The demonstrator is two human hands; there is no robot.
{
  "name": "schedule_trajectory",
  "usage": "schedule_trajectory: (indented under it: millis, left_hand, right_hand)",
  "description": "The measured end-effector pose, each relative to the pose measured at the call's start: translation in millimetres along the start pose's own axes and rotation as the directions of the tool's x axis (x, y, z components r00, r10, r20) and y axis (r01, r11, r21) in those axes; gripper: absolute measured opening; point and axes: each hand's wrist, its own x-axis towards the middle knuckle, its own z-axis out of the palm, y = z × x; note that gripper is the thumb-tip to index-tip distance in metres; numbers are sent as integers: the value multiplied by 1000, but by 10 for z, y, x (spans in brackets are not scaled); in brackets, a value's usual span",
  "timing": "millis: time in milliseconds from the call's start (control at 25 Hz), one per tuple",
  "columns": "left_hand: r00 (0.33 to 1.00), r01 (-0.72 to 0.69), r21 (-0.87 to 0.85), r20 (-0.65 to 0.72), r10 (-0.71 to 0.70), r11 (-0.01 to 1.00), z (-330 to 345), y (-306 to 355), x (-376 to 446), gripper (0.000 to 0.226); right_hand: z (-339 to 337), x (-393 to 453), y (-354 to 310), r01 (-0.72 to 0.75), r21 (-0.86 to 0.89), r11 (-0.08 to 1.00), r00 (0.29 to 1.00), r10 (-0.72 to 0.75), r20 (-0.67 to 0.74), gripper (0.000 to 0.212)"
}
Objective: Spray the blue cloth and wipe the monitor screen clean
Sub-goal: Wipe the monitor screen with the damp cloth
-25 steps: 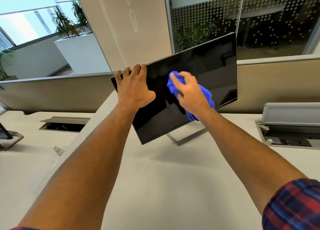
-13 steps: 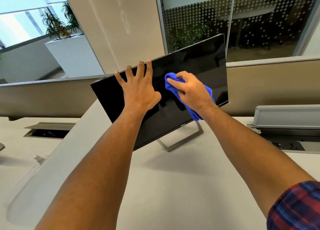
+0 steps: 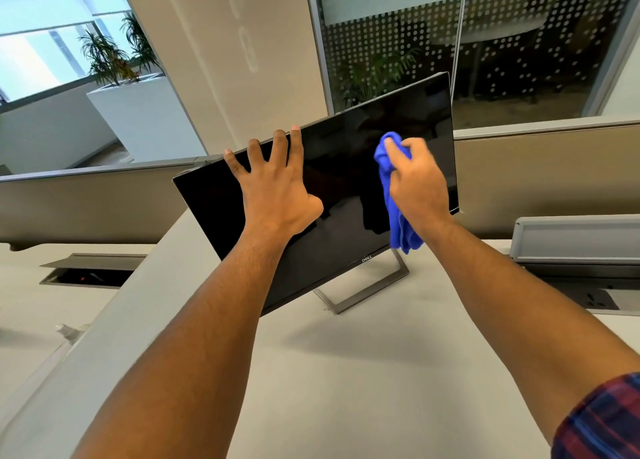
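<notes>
The left hand lies flat and spread on the dark monitor — fingertips over its top edge; the right hand clutches the blue cloth, pressing it against the screen's right side; the monitor stands on the pale worktop.

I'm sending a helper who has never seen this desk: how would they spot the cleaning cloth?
Find the dark monitor standing on the pale desk. On its right half, the right hand presses a bunched blue cloth to the screen. It is the only vivid blue thing there.
</notes>
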Motion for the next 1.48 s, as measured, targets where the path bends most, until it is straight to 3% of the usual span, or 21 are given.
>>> schedule_trajectory:
  millis: [80,160,200,240,280,320,400,440,480,560,640,720,800,840,1000,1040,1160,1200,1320,1360,1480]
  left_hand:
    - [1000,8,-10,-5,-8,1000,2,17,0,101]
    - [1000,11,-21,-6,-11,1000,8,20,-5,101]
    - [1000,9,-25,-9,-10,1000,9,16,0,100]
    - [1000,8,-26,-11,-8,1000,12,12,2,100]
    - [1000,7,-23,-12,-8,1000,14,7,4,101]
    - [1000,8,-20,-13,-8,1000,20,6,3,101]
    - [1000,13,-18,-21,-13,1000,32,17,6,102]
    - [1000,17,-19,-25,-18,1000,38,26,7,102]
    - [999,21,-22,-27,-21,1000,42,29,10,102]
    - [999,21,-29,-27,-21,999,48,17,19,102]
    - [999,15,-31,-28,-16,999,48,3,24,102]
    - [999,13,-31,-30,-14,999,47,-1,26,102]
    - [1000,9,-28,-21,-9,1000,47,1,35,102]
    - [1000,7,-25,-16,-7,1000,51,-2,40,102]
    - [1000,3,-26,-12,-3,1000,49,-14,47,103]
    - [1000,2,-27,-15,-2,1000,45,-10,44,103]
    - [1000,6,-29,-16,-6,1000,38,6,35,103]
    - [1000,9,-33,-12,-10,999,38,7,35,104]
    - [1000,10,-35,-12,-10,999,44,7,39,104]
    - [1000,11,-37,-13,-11,999,42,7,38,105]
    - [1000,15,-37,-6,-15,999,30,14,32,105]
  right_hand:
    - [-44,90,19,-200,149,968,976,211,-61,27]
    - [-84,114,36,50,23,998,996,-51,69,35]
    - [-91,95,130,249,-42,968,961,-241,137,39]
    - [-132,87,221,314,-70,947,938,-298,178,40]
    - [-144,85,313,254,-69,965,955,-239,177,37]
    - [-152,96,375,68,-24,997,992,-64,113,31]
    - [-125,174,436,-343,149,927,937,349,-18,24]
    - [-127,216,431,-402,159,902,910,412,-35,25]
    - [-150,240,399,-345,123,930,935,352,-37,28]
    - [-171,232,375,39,11,999,999,-40,37,39]
    - [-196,199,472,233,-127,964,968,-217,127,41]
    - [-148,201,538,3,-84,996,1000,-1,25,35]
    - [-108,286,596,-366,14,931,928,366,-75,32]
    - [-120,357,589,-443,71,894,890,448,-81,31]
    - [-237,429,570,-90,81,993,996,89,11,44]
    - [-227,407,677,-79,67,995,996,77,36,44]
    - [-219,336,866,-391,77,917,920,392,4,35]
    - [-226,314,863,-389,79,918,921,388,20,34]
    - [-216,106,964,-2,-19,1000,988,5,152,44]
    - [-233,58,995,-29,-9,1000,984,30,173,44]
    - [-201,106,952,-411,76,909,911,406,70,37]
